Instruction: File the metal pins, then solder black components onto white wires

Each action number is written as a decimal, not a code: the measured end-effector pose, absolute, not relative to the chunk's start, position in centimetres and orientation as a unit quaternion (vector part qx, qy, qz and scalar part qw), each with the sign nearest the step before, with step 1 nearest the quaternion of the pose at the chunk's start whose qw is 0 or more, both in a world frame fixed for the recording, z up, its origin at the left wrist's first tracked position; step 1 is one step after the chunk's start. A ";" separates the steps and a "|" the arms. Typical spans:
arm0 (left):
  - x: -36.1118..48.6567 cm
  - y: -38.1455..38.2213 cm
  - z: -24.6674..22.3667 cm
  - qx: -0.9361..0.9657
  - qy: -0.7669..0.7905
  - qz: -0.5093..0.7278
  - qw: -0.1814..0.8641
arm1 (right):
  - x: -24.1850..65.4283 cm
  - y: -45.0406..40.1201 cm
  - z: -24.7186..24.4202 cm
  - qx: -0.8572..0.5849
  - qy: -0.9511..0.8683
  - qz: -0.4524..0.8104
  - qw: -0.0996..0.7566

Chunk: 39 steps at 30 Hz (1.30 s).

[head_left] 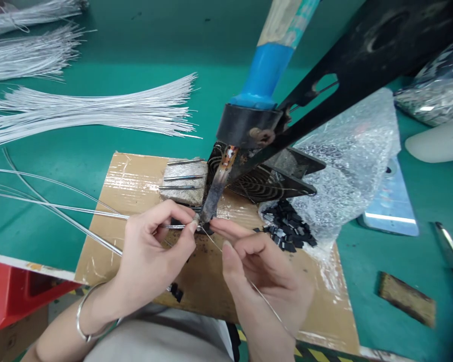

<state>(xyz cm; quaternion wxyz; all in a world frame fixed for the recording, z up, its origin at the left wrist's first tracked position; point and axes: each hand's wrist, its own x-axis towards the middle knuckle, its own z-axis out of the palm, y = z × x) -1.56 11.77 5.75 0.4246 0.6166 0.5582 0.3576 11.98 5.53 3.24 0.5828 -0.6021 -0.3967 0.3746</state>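
My left hand pinches a thin white wire near its end, just under the tip of a soldering iron. The wire runs off to the left. Between the thumb and fingers of my right hand is a strand of solder wire, its end reaching the iron tip. The iron, with a blue sleeve, is clamped in a black metal arm and points down. What lies right at the tip is partly hidden by my left fingertips.
A cardboard sheet covers the bench. On it are a pale block with metal pins, a black fan and a pile of small black pieces on bubble wrap. White wire bundles lie left; a brown sponge right.
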 end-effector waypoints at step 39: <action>-1.7 11.6 5.7 0.634 0.549 0.357 0.410 | 11.2 5.4 3.6 -0.632 -0.394 0.339 0.575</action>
